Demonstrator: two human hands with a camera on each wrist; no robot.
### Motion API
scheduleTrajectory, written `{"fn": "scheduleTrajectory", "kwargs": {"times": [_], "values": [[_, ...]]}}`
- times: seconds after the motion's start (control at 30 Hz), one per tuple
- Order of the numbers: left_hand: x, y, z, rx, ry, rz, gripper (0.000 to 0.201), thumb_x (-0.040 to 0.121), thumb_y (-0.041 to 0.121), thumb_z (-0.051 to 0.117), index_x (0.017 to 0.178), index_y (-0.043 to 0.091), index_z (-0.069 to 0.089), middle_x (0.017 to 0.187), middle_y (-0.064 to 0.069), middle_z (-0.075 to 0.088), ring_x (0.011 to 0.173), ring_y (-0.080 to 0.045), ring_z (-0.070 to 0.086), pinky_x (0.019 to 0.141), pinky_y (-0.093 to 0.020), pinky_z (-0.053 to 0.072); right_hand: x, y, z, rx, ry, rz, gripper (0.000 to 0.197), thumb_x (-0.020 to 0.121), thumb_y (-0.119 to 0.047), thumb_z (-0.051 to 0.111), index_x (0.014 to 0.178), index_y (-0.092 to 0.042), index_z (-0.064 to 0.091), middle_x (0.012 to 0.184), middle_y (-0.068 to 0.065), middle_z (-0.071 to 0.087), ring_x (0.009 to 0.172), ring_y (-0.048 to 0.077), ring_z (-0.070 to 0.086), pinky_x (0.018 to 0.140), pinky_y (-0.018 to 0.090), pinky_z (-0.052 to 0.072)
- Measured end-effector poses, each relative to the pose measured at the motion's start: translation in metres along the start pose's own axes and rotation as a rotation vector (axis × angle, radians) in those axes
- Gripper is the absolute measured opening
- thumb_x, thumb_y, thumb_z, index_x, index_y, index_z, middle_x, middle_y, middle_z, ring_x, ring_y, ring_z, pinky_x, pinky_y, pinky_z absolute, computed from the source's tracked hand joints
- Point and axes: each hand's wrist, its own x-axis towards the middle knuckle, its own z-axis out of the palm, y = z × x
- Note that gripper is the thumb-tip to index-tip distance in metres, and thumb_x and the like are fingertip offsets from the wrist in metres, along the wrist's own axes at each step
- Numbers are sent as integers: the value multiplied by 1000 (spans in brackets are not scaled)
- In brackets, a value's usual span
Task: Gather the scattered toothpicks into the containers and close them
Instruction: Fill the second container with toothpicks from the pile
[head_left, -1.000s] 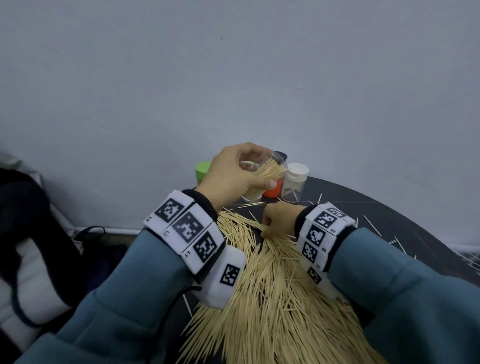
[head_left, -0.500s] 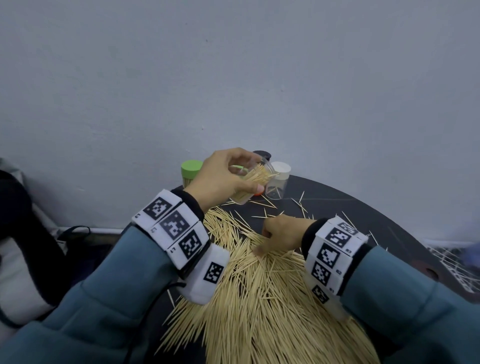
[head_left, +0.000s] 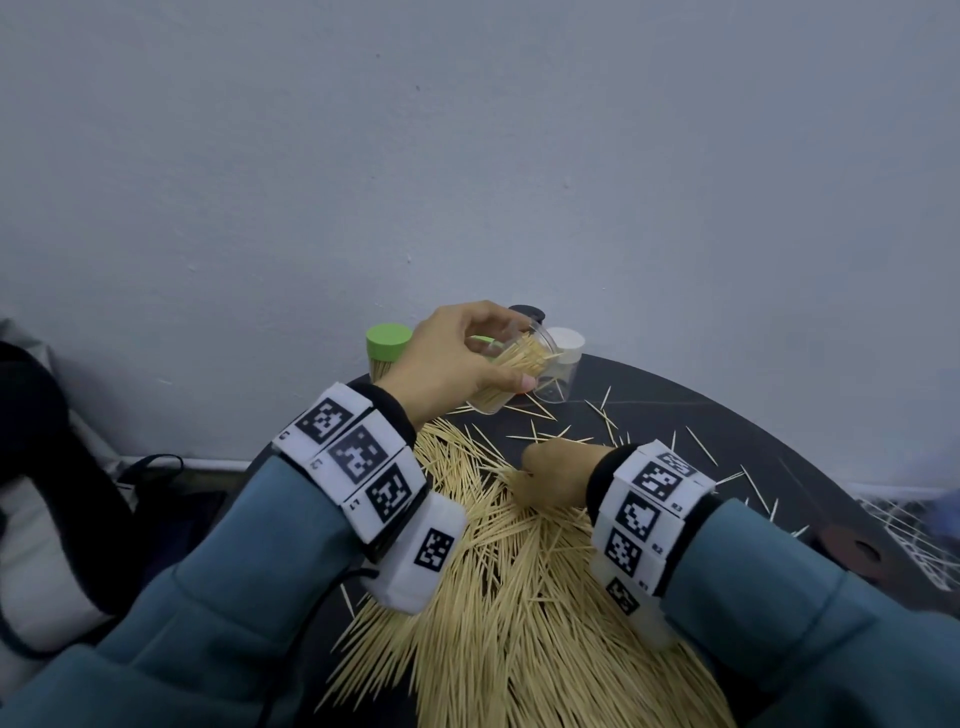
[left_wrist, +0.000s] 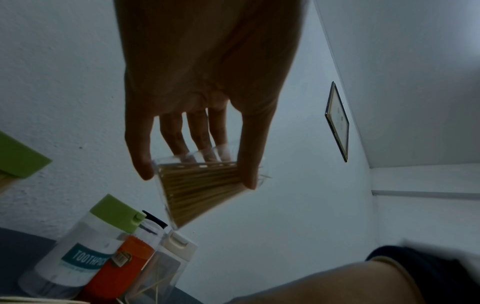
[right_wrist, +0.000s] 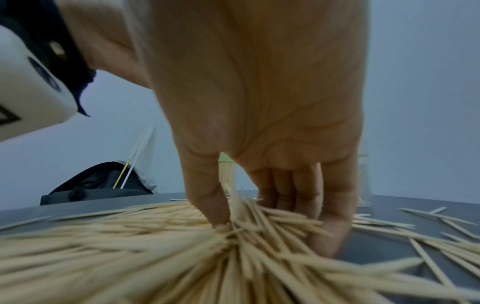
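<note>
My left hand (head_left: 447, 358) is gripping the tilted clear container (head_left: 511, 371) w/ toothpicks, table's 12 o'clock edge. My right hand (right_wrist: 262, 127) is pinching into the toothpick pile (head_left: 519, 597) at center; fingertips half buried, pile blurry near the wrist cam.

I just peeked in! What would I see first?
A huge pile of toothpicks covers the near side of the dark table, and the right hand pinches a bunch from it. Above, the left hand holds a tilted clear jar partly filled with toothpicks.
</note>
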Motion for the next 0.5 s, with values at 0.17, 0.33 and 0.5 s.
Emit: {"fn": "scheduleTrajectory", "kwargs": {"times": [0.17, 0.33, 0.5], "values": [[1, 0, 0, 0, -5, 7, 55, 66, 6, 83, 116, 19, 64, 113, 4, 65, 97, -10, 61, 68, -8, 48, -4, 1, 0, -31, -17, -34, 35, 99, -18, 36, 123, 4, 49, 129, 16, 53, 118, 29, 50, 92, 31, 40], [0, 0, 0, -13, -11, 9, 52, 66, 5, 83, 112, 22, 65, 111, 4, 65, 94, -9, 59, 66, -8, 48, -2, 14, -1, 60, -6, -55, 34, 100, -12, 32, 68, -12, 42, 79, 4, 49, 69, 16, 46, 73, 27, 34], [0, -2, 2, -9, -8, 2, 48, 65, 4, 83, 103, 27, 64, 109, 4, 66, 95, -10, 62, 75, -16, 50, -2, 40, 1, 474, 27, -80, 20, 100, -8, 35, 86, -5, 50, 85, 5, 56, 76, 15, 52, 63, 18, 41]]}}
